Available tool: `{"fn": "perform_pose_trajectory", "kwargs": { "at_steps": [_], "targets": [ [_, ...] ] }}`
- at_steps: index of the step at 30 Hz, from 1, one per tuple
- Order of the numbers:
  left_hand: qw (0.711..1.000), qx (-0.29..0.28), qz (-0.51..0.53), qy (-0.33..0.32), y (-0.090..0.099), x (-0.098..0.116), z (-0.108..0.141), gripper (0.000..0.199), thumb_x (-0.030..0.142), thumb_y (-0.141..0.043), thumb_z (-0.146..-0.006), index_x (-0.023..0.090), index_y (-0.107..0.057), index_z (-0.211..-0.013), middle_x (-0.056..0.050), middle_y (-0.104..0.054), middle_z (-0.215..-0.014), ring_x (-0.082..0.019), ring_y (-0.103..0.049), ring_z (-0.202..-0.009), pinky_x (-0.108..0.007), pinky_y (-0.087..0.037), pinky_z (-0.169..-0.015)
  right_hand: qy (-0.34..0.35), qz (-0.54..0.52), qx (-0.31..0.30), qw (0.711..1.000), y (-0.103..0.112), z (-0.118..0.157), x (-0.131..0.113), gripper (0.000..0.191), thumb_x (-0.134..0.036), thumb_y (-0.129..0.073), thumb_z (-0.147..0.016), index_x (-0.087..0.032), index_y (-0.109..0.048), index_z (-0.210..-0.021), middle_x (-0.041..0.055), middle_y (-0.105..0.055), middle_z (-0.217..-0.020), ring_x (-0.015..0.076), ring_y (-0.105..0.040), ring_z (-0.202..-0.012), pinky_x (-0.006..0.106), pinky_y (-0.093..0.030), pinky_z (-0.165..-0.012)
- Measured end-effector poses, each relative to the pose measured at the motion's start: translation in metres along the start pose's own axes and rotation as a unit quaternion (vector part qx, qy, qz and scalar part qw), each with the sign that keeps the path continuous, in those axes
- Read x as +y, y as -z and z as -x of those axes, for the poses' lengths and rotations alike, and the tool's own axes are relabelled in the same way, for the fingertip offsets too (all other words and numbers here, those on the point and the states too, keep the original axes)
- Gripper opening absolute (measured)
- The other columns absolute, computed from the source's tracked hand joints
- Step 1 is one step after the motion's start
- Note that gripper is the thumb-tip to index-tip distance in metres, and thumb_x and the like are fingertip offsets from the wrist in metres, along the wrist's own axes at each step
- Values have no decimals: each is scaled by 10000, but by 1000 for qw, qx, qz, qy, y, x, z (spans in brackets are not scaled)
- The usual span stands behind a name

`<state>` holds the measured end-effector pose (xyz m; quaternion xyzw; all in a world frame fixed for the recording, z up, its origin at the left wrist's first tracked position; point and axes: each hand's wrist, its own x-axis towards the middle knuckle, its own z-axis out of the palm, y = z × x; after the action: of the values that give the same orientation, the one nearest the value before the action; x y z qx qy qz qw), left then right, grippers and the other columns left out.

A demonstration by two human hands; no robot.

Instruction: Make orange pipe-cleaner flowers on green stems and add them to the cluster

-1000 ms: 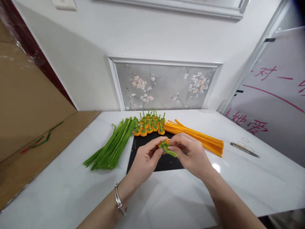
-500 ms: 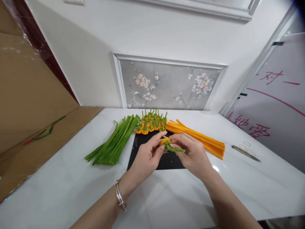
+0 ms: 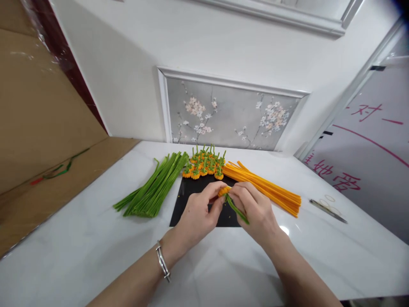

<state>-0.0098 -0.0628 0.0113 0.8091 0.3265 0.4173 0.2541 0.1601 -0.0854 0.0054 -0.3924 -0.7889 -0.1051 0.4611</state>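
Note:
Over the black mat [image 3: 188, 204], a small orange piece [image 3: 224, 191] with a green stem [image 3: 237, 209] is held between both hands. My left hand [image 3: 200, 211] pinches its left side between thumb and fingers. The fingers of my right hand [image 3: 255, 209] close on its right side, where the green stem hangs down toward the palm. Several finished-looking orange pieces with upright green stems [image 3: 204, 164] stand together behind the hands. Green pipe-cleaner-like stems [image 3: 153, 187] lie in a bundle to the left, orange ones [image 3: 265, 185] to the right.
Tweezers [image 3: 327, 210] and thin loops [image 3: 326, 200] lie on the white table [image 3: 319, 256] at the right. A cardboard box [image 3: 41, 111] stands at the left. Behind the table is a wall with a floral panel [image 3: 230, 115]; a board with red writing [image 3: 367, 140] is at the right.
The green stem of the held piece has swung from pointing right to slanting down and right. The orange part is turned and more covered by fingers. The camera view has shifted slightly.

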Motion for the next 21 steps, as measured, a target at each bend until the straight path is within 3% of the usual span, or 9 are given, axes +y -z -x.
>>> {"fn": "perform_pose_trajectory", "kwargs": {
  "at_steps": [3,6,8,11,13,15,17,21],
  "targets": [
    [999,18,26,6,-1,-2,-1,227,215,-474,-929,206,-558,-1139,-24,-704,-938,-124,-651,-725,-210,-492,-637,-38,-58,22,997,-2,-1,2,126,-128,-469,-910,-187,-579,-928,91,-616,-918,179,-610,-815,312,-534,-710],
    [999,45,6,-14,0,-6,-3,244,184,-479,-920,207,-584,-1139,-33,-705,-1001,-136,-664,-796,-225,-516,-687,-177,-191,22,965,-2,0,7,134,-262,-464,-946,-198,-581,-948,48,-614,-824,151,-620,-701,267,-538,-601],
    [996,67,-35,-51,2,-9,-3,263,149,-481,-912,204,-602,-1139,-45,-704,-1050,-152,-664,-888,-258,-526,-789,-272,-286,-11,919,-2,0,8,246,-383,-447,-956,-186,-592,-931,36,-618,-773,141,-626,-645,250,-540,-549],
    [986,88,-85,-112,4,-14,-3,286,111,-467,-916,184,-611,-1152,-70,-694,-1107,-175,-629,-1035,-317,-497,-931,-339,-368,-113,858,-4,0,3,327,-479,-533,-895,-164,-620,-885,24,-634,-690,136,-632,-591,250,-554,-542],
    [981,85,-97,-143,4,-15,-3,304,96,-450,-922,184,-613,-1164,-76,-686,-1135,-176,-605,-1086,-334,-483,-969,-354,-383,-154,839,-7,-2,-3,319,-473,-626,-830,-156,-633,-865,-1,-620,-607,121,-606,-523,238,-542,-515],
    [981,84,-86,-155,4,-15,-3,344,92,-454,-918,199,-591,-1214,-77,-657,-1209,-182,-573,-1149,-354,-461,-1008,-363,-386,-140,837,-11,-3,-8,308,-462,-656,-803,-155,-634,-784,-13,-603,-557,104,-577,-482,219,-520,-487],
    [986,100,-45,-123,5,-15,-5,404,110,-496,-899,216,-543,-1285,-81,-610,-1288,-194,-564,-1166,-367,-465,-1005,-372,-390,-98,836,-14,-5,-9,309,-453,-662,-797,-153,-635,-728,-13,-605,-547,91,-563,-469,205,-504,-480],
    [982,99,150,50,7,-15,-10,405,202,-601,-847,195,-567,-1250,-98,-630,-1221,-204,-620,-1039,-355,-517,-902,-393,-431,-41,811,-16,-7,-7,295,-434,-686,-783,-151,-661,-705,-5,-633,-577,81,-571,-493,191,-498,-498]
  ]
}}
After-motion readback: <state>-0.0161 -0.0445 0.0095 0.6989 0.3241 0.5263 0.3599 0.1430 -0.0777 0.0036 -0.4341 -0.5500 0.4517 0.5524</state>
